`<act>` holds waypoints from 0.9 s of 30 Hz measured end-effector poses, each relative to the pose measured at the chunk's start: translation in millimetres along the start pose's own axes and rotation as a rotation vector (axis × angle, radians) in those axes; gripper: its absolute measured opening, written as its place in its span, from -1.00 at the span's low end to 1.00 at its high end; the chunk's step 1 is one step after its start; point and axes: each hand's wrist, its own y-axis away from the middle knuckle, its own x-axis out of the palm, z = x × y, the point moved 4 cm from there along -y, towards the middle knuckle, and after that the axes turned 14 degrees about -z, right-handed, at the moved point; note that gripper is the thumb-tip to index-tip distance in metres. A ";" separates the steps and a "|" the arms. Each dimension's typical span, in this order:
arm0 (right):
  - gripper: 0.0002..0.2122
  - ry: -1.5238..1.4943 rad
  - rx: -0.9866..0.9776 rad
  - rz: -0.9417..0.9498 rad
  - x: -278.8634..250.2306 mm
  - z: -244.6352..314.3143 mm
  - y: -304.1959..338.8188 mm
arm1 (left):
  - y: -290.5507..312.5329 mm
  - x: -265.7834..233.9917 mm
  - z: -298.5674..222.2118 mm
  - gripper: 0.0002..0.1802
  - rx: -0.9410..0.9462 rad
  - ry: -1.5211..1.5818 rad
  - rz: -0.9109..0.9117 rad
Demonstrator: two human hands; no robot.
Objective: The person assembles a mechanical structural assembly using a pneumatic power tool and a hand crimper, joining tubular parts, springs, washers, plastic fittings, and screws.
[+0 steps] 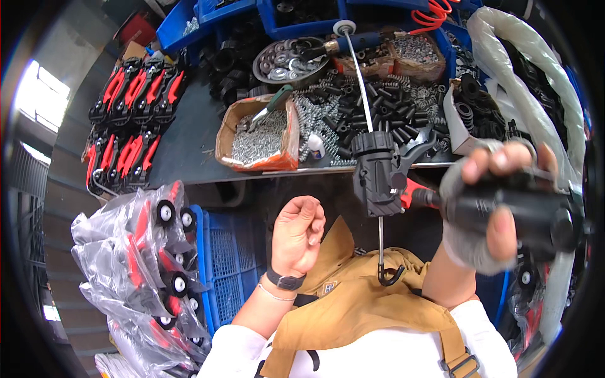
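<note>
My right hand (460, 208), in a pale grey glove with bare fingertips, is wrapped round a black power screwdriver (504, 217). The driver's tip points left and meets the red part (413, 191) of a black plastic clamp body (376, 176). A thin metal rod (360, 79) runs through that body, with a round white-rimmed end at the top and a black hook (389, 275) at the bottom. Left of the clamp body and apart from it, my left hand (297, 233) is closed, palm up, fingers curled against the thumb. Whatever it may hold is hidden.
On the bench, a carton of small screws (258, 142) holds a green-handled scoop. Springs and black sleeves (384, 113) lie behind the rod, near a metal bowl (290, 63). Red-and-black clamps (132, 94) are stacked at left, above bagged ones (126, 252) and a blue crate (230, 252).
</note>
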 end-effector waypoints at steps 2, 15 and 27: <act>-0.37 0.113 -0.062 -0.008 -11.3 -21.0 -15.3 | 1.9 20.4 -6.5 -0.90 0.036 -0.112 0.001; -0.46 0.245 0.052 -0.049 -26.1 -80.6 -17.8 | -13.5 54.3 20.2 -0.86 -0.011 -0.192 0.152; -0.35 0.024 -0.092 0.116 13.7 24.0 -0.9 | 27.9 61.6 38.8 -0.65 -0.365 -0.105 0.247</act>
